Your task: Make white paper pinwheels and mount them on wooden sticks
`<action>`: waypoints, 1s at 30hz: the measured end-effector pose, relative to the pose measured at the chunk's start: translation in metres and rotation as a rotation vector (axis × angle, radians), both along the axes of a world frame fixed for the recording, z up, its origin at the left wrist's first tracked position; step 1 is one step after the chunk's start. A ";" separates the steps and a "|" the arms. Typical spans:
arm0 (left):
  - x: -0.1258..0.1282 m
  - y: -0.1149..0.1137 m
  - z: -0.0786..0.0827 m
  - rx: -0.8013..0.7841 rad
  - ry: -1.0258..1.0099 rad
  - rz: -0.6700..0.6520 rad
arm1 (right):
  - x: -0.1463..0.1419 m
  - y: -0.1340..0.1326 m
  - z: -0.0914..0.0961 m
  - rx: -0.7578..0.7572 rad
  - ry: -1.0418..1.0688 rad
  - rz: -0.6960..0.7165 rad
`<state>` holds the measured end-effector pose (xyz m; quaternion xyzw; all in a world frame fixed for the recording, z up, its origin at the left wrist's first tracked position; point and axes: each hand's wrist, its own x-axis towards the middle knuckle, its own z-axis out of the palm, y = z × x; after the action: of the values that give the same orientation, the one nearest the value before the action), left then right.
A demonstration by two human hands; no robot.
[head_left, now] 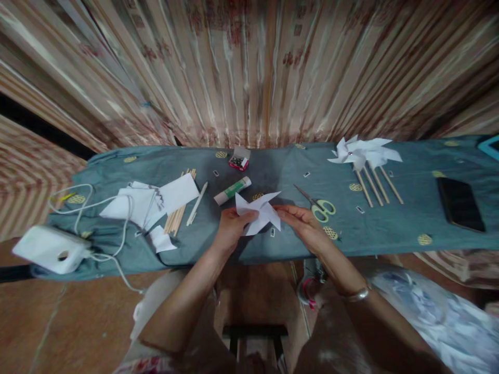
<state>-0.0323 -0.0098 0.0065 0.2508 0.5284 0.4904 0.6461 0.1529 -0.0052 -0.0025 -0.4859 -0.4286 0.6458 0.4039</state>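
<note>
A folded white paper pinwheel point(262, 217) is held just above the near part of the cloth-covered table. My left hand point(233, 224) is closed on its left side, the thumb pressed over the folds near the middle. At the right blade, my right hand point(298, 218) has its fingers pinched together against the paper edge. Just beyond the pinwheel lies a glue stick point(233, 190) with a green label. Scissors point(316, 204) with pale green handles rest beside my right hand. Farther back stands a small open red box point(239, 158) of metal pins.
Finished pinwheels point(364, 151) on wooden sticks lie at the back right, with a dark phone point(461, 204) beyond them. On the left are paper sheets point(177, 193), wooden sticks point(174, 221), a white pen point(197, 203) and a white device point(52, 249) with cables. A curtain point(249, 72) hangs behind.
</note>
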 end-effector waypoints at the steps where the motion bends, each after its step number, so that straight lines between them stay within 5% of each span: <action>1: -0.002 0.001 0.000 0.003 0.007 0.007 | 0.000 0.001 -0.001 0.006 0.000 -0.012; 17: -0.015 -0.001 0.008 0.018 0.032 0.099 | -0.028 0.024 -0.016 0.255 -0.195 -0.131; 23: -0.022 -0.001 0.010 0.031 -0.009 0.128 | -0.049 0.052 -0.018 0.400 -0.308 -0.161; 27: -0.026 -0.002 0.012 0.049 -0.018 0.138 | -0.065 0.088 -0.008 0.574 -0.574 -0.155; 30: -0.028 -0.001 0.012 0.046 -0.009 0.131 | -0.078 0.118 0.005 0.709 -0.920 0.020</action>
<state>-0.0606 -0.0112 0.0183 0.2282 0.5293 0.5449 0.6090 0.0752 0.1125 0.0022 -0.5473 -0.7549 0.1891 0.3080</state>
